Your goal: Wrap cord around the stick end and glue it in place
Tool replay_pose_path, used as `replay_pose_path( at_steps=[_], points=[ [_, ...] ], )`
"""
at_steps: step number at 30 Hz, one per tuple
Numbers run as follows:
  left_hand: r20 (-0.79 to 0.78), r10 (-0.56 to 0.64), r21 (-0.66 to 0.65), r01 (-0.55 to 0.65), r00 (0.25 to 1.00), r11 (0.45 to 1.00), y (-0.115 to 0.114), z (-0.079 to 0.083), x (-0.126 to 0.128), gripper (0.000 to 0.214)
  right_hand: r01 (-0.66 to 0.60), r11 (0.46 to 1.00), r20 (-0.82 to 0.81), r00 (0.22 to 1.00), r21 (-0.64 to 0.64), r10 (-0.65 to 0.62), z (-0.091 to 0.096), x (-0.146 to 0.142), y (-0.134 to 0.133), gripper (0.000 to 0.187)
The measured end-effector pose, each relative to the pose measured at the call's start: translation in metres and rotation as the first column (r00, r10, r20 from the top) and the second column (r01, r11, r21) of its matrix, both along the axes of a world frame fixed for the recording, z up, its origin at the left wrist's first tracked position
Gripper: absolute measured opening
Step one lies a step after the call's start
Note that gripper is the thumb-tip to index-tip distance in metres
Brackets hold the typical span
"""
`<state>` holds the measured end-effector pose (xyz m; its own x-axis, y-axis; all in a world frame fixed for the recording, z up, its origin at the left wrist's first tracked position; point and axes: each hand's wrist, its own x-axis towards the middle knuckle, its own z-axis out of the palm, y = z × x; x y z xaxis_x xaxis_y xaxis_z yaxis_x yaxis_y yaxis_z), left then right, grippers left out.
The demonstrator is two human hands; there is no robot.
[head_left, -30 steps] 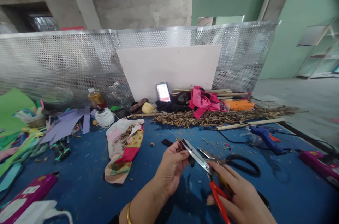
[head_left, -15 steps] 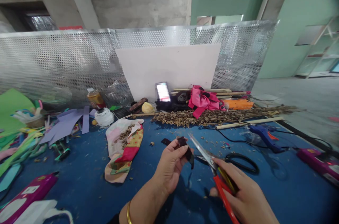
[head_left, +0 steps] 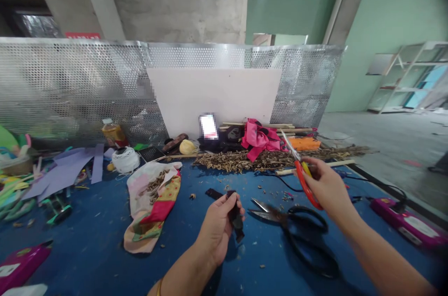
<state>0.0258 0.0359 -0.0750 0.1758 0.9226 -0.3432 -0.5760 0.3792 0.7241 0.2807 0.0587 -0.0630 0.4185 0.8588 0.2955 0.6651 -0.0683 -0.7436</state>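
Note:
My left hand (head_left: 219, 228) is closed on a black strip (head_left: 236, 221), apparently fabric, whose lower end hangs past the fingers. Another short dark piece (head_left: 213, 193) shows just beyond the fingertips; whether it joins the strip I cannot tell. My right hand (head_left: 324, 181) is raised to the right, wrapped round scissors (head_left: 304, 177) with red and yellow handles. Their silver blades point up and away over the dried stems (head_left: 231, 159). Between the hands and lower, large black-handled scissors (head_left: 280, 216) lie on the blue table with their blades apart.
A patterned cloth bag (head_left: 154, 205) holding dry bits lies to the left. Beyond it are white string (head_left: 126, 160) and purple sheets (head_left: 70, 170). Pink fabric (head_left: 259, 137) and a lit phone (head_left: 209, 126) are at the back. A purple power strip (head_left: 408, 221) lies right.
My right hand has moved up and right with the red-handled scissors, away from the strip, uncovering the black scissors. My left hand still holds the strip. The view has shifted slightly.

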Motion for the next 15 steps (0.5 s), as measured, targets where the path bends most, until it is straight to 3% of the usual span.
replay_pose_path(
  at_steps=[3,7,11,15],
  points=[
    [0.0,-0.019,0.019,0.019,1.0,1.0,0.0,-0.001,-0.001,0.02,0.111,0.992,0.088,0.99,-0.054,-0.106,0.009,0.015,0.052,0.053],
    [0.002,-0.03,0.027,0.03,1.0,0.999,0.0,-0.001,-0.002,0.02,0.221,0.956,0.203,0.962,-0.192,-0.182,0.009,0.02,0.104,0.043],
    [-0.002,-0.025,0.059,0.025,1.0,0.998,0.001,0.0,-0.003,0.02,0.284,0.905,0.303,0.935,-0.316,-0.187,-0.001,0.016,0.13,0.034],
    [0.002,-0.011,0.072,0.011,1.0,0.997,0.002,0.002,-0.004,0.026,0.243,0.889,0.376,0.922,-0.387,-0.088,-0.007,0.014,0.14,0.033]
  ],
)
